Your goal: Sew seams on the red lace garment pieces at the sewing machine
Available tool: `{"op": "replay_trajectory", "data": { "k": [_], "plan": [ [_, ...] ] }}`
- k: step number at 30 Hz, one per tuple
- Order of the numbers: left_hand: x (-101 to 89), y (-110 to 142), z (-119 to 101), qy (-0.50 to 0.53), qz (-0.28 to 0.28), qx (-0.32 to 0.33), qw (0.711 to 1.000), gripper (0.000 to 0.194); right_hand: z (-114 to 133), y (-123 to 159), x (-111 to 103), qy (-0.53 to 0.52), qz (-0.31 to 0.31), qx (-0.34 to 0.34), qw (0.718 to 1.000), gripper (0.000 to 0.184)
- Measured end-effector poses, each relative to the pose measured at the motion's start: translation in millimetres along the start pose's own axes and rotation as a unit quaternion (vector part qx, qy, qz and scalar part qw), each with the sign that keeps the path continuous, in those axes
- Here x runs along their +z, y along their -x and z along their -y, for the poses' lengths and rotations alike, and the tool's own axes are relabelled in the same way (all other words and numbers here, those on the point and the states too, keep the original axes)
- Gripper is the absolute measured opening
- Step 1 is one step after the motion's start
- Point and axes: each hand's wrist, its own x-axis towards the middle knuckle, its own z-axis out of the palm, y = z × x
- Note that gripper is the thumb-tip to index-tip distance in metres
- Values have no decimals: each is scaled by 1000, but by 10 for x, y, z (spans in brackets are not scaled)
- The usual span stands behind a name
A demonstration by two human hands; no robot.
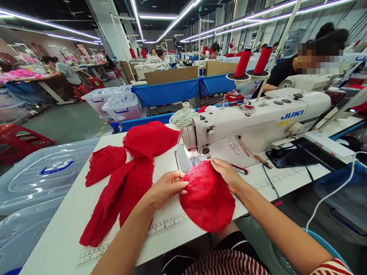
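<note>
A red lace-edged fabric piece [208, 198] hangs between my two hands over the front edge of the sewing table, just before the machine's needle area. My left hand [169, 188] pinches its upper left edge between thumb and fingers. At its upper right corner, my right hand [228, 173] grips the lace edge. Right behind the cloth stands a white JUKI sewing machine [252, 120]; the cloth and my hands partly hide its needle plate. More red fabric pieces [137, 175] lie loosely heaped on the table to the left of my left hand.
Scissors [239, 169], a wooden-handled tool [262, 160] and a dark phone [289, 156] lie right of the needle. Two red thread cones [243, 63] stand behind the machine. Clear lidded bins [46, 175] flank the table's left side. A co-worker [309, 57] sits at the back right.
</note>
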Motion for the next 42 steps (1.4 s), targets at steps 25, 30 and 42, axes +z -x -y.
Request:
{"op": "replay_trajectory", "data": {
  "k": [25, 30, 42],
  "plan": [
    [34, 70, -69, 1, -5, 22, 1000, 19, 18, -26, -32, -51, -78, -6, 996, 27],
    [66, 80, -90, 7, 1, 8, 1000, 19, 29, -2, -25, -15, -89, 0, 996, 34],
    [78, 29, -16, 36, -36, 23, 998, 25, 17, 78, 10, 295, 117, -38, 948, 22]
  ]
}}
